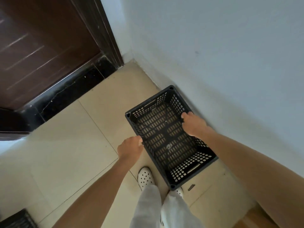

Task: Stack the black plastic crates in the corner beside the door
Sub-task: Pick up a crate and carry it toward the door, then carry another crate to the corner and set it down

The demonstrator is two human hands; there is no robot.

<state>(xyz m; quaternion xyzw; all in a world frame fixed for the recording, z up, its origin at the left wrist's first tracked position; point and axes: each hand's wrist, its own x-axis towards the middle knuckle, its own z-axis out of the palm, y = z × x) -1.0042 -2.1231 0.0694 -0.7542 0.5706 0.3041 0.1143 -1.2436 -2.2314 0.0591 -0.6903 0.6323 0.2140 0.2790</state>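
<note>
A black perforated plastic crate [166, 137] hangs open side up over the tiled floor, close to the pale wall and short of the corner by the door. My left hand [130, 148] grips its left long rim. On the opposite long rim my right hand [194, 124] is closed. The crate is empty except for a small pale mark on its bottom. A corner of a second black crate [16, 219] shows at the bottom left edge of the view.
The dark brown door [41, 46] with its black threshold [65, 94] fills the upper left. The pale wall [213, 46] runs along the right. Beige floor tiles [74, 137] lie between. My feet in white perforated shoes [145, 176] stand just under the crate.
</note>
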